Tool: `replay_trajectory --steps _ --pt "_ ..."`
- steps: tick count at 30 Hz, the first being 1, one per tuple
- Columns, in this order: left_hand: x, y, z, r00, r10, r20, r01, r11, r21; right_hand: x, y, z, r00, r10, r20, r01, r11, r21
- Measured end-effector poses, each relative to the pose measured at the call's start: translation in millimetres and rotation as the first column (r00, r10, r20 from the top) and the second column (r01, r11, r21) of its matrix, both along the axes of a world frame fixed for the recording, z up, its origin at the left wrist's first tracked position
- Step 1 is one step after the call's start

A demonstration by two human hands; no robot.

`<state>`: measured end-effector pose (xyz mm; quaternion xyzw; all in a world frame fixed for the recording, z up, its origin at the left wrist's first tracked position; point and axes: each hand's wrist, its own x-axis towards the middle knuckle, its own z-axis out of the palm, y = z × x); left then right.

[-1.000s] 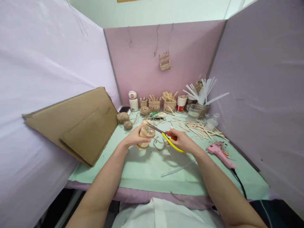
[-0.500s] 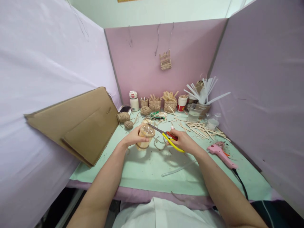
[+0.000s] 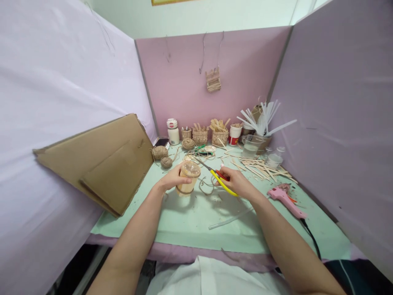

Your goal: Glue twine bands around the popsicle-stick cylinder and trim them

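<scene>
My left hand is wrapped round a small cup covered with pale wooden strips, its thumb across the front. A clear plastic surface shows at the cup's top, and bands of twine circle it. In my right hand is a pair of scissors with yellow and red handles. Their blades point up and left, the tips just beyond the cup's upper right rim. Whether the blades are fully together I cannot tell. Loose twine lies on the table between the two hands.
A pink glue gun with a black cord lies on the right. Wooden sticks are scattered behind it. Balls of twine sit at back left near a leaning cardboard sheet. A clear glue stick lies in front.
The scissor tips have moved slightly right, off the cup's rim. My left hand keeps the cup in nearly the same spot. The camera view has tilted up a little.
</scene>
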<state>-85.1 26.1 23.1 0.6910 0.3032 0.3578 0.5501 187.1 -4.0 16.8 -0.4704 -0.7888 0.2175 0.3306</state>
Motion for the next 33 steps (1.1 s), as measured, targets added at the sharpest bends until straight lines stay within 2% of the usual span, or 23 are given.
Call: replay_trajectory --steps 7,10,13,19,26,33 --pt "6 -4 2.2 0.977 0.055 0.208 -0.018 0.985 -0.174 4 16 -13.6 0.969 -0.105 -0.223 0.09 0.993 -0.077" --pt "9 -4 1.9 0.962 0.085 0.26 -0.015 0.965 -0.26 4 17 -14.1 0.964 -0.101 -0.245 0.082 0.993 -0.086" --pt "11 -3 0.5 0.958 0.118 0.263 -0.028 0.946 -0.322 2 10 -8.2 0.98 -0.081 -0.181 0.069 0.995 -0.072" --pt "9 1 -3.7 0.974 0.197 0.11 -0.166 0.956 -0.241 -6 -3 2.5 1.0 -0.013 -0.022 0.014 0.999 0.044" --pt "4 3 -5.9 0.994 0.111 -0.017 -0.112 0.985 -0.131 -5 -6 3.3 0.997 0.061 0.049 -0.067 0.987 0.144" --pt "1 5 -10.6 0.988 0.111 -0.105 -0.123 0.986 -0.115 -5 -9 5.5 0.991 0.078 0.109 -0.096 0.981 0.17"
